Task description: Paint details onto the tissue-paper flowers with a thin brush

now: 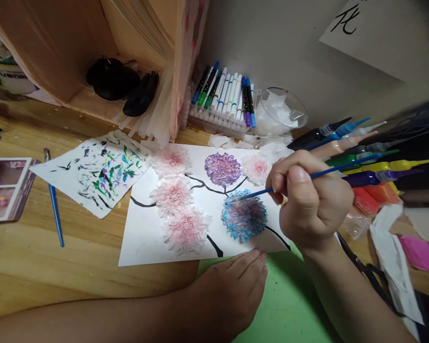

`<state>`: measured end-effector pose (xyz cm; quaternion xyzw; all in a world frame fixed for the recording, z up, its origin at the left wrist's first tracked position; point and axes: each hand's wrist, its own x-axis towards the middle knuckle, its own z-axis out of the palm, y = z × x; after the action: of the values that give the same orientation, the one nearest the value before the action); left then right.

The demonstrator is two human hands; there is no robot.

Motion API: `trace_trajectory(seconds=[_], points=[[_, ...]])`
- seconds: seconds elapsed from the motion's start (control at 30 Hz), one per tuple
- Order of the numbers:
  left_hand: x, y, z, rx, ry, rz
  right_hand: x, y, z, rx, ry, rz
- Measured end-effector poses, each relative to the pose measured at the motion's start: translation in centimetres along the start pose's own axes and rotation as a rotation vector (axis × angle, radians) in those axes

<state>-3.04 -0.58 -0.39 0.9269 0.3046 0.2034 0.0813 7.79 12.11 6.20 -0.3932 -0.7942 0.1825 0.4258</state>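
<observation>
My right hand (312,202) is closed around a thin blue paintbrush (259,193), its tip at the upper left of a blue-edged paper flower (245,221). That flower is on a white sheet (143,240) with black painted branches. My left hand (236,288) lies flat at the sheet's near edge, over a green mat (279,305), with nothing visible in it. Above the blue flower sits a purple paper flower (222,170). Several pink-centred white flowers (186,231) line the sheet's left part, and another pink flower (259,169) is partly behind my right hand.
Left of the sheet, a paint-smeared tissue (103,171) overlaps a second paintbrush (55,209). Markers (229,93) rest on a clear box beside a plastic cup (282,109) of paper scraps. Paint bottles (375,166) and scissors (372,276) lie right. A pink cabinet (180,71) stands behind.
</observation>
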Motion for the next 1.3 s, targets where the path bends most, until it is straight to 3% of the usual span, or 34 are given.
trace_trajectory(seconds=[0.2,0.4,0.6,0.8,0.97,1.13,1.3], points=[[0.0,0.0,0.0,-0.007,-0.025,0.007,0.0,0.1,0.1,-0.016,-0.109,-0.031],[0.0,-0.1,0.0,0.032,-0.001,0.027,0.2,0.4,0.0,0.106,0.065,0.011],[0.0,-0.1,-0.2,0.02,-0.009,0.016,0.3,0.5,-0.2,0.005,-0.093,0.036],[0.1,-0.1,-0.1,0.017,-0.056,0.017,0.7,1.0,-0.7,0.029,0.1,0.056],[0.1,0.0,-0.1,0.018,-0.094,0.002,1.1,1.2,-1.3,-0.075,-0.089,0.058],[-0.2,0.2,0.6,-0.06,-0.116,-0.033,1.6,1.7,-2.5,-0.082,0.087,0.09],[-0.3,0.1,1.5,-0.159,-0.13,-0.064,1.7,2.7,-3.3,-0.142,-0.054,0.18]])
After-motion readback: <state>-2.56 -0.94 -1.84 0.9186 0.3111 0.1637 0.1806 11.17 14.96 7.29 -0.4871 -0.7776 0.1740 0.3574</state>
